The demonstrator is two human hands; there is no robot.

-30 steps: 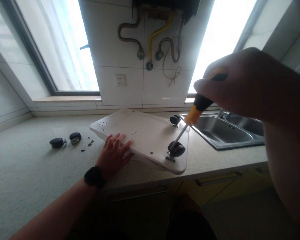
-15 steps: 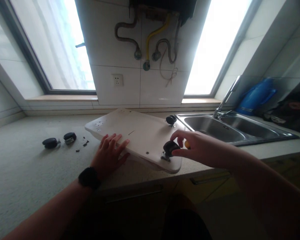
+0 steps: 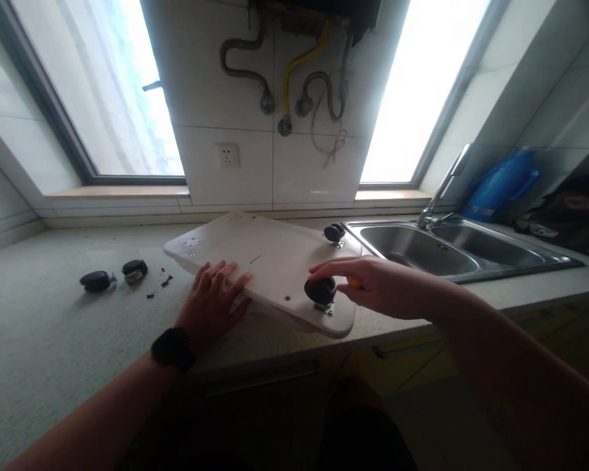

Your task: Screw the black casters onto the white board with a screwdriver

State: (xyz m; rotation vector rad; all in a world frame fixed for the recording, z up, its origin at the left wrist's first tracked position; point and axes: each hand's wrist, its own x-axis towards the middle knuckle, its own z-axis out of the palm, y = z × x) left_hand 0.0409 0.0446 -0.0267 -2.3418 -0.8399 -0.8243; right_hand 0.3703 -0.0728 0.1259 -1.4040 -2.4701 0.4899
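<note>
Near caster [image 3: 320, 290] has swung leftward on its plate since the preceding frame, with the right hand [image 3: 380, 281] now laid across it. Two casters stand on the right end of the white board [image 3: 255, 261]; two loose casters [image 3: 135, 269] and at least three small dark pieces [image 3: 165, 282] lie left of the board. Beneath it: speckled countertop [image 3: 78, 360]; right of it: two-basin sink [image 3: 510, 270]; behind it: tiled wall [image 3: 314, 176] between two windows [image 3: 103, 98]. Right fingertips touch the near caster, the palm clasping a mostly hidden screwdriver [image 3: 354, 282]; the left hand [image 3: 216, 301], fingers slightly spread, rests on the board's near edge, grasping nothing.
</note>
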